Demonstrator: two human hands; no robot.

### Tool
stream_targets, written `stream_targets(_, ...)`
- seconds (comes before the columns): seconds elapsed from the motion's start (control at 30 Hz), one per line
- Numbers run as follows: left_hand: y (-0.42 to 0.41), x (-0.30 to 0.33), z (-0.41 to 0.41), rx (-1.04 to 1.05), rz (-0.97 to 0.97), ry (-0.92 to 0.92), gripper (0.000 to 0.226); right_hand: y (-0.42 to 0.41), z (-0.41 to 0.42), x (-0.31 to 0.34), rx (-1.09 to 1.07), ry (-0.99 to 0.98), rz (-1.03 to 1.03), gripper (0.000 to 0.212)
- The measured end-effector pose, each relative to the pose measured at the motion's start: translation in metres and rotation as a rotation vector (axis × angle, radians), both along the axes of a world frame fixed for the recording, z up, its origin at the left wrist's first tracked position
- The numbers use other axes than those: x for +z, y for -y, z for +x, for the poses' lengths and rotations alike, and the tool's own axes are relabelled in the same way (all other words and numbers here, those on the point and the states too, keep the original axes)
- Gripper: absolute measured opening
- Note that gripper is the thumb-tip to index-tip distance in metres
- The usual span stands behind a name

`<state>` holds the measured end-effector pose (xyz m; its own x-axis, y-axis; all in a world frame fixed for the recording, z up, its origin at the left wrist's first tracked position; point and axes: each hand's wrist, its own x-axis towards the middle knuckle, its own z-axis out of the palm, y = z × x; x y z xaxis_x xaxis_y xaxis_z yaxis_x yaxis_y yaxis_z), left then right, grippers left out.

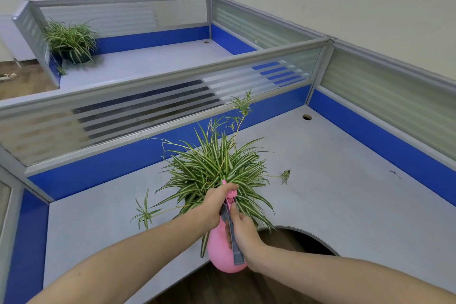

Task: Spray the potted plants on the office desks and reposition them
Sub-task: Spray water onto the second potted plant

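Bare desk right of spider plant; partition blocks behind

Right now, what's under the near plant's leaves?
The leaves cover nearly everything. Only a dark bit of pot peeks out. The soil stays hidden behind leaves and the left hand.
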<state>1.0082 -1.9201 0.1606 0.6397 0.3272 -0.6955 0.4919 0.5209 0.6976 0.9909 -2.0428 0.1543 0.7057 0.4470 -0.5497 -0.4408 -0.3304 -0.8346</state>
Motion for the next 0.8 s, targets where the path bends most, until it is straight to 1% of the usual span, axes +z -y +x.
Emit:
stream_targets(0.1, 0.002, 0.0, 0.001, 0.001, -0.021, 0.008, 0.035, 0.004, 0.0, 0.002, -0.006, 0.002, 0.0, 0.05)
stream_targets(0.13, 0.004, 0.001, 0.0, 0.002, -0.027, 0.006, 0.042, 0.005, 0.0, 0.002, -0.011, -0.005, 0.002, 0.05)
stream_targets(0.23, 0.006, 0.001, -0.001, 0.012, -0.036, 0.008, 0.076, 0.006, -0.001, 0.001, -0.015, -0.008, -0.001, 0.051)
stream_targets(0.3, 0.007, 0.001, -0.002, 0.014, -0.035, 0.016, 0.09, 0.007, -0.001, 0.001, -0.01, 0.002, -0.007, 0.052)
stream_targets(0.37, 0.007, 0.002, -0.003, 0.017, -0.029, 0.014, 0.088, 0.007, -0.002, 0.002, 0.0, 0.007, -0.007, 0.051)
stream_targets(0.47, 0.006, 0.004, -0.006, 0.026, -0.031, 0.017, 0.066, 0.006, -0.003, 0.001, 0.008, 0.013, 0.006, 0.049)
stream_targets(0.57, 0.005, 0.006, -0.009, 0.027, -0.021, 0.024, 0.064, 0.003, -0.005, -0.002, 0.005, 0.013, 0.0, 0.053)
stream_targets(0.63, 0.005, 0.008, -0.011, 0.032, -0.012, 0.025, 0.057, 0.002, -0.006, -0.002, 0.01, 0.011, 0.0, 0.054)
stream_targets(0.67, 0.004, 0.009, -0.012, 0.034, -0.012, 0.027, 0.06, 0.002, -0.006, -0.002, 0.013, 0.009, 0.007, 0.054)
stream_targets(0.77, 0.004, 0.008, -0.014, 0.041, -0.008, 0.039, 0.086, 0.005, -0.007, 0.002, 0.018, -0.002, 0.034, 0.051)
stream_targets(0.8, 0.004, 0.007, -0.014, 0.039, -0.004, 0.043, 0.09, 0.005, -0.008, 0.003, 0.018, -0.007, 0.045, 0.051)
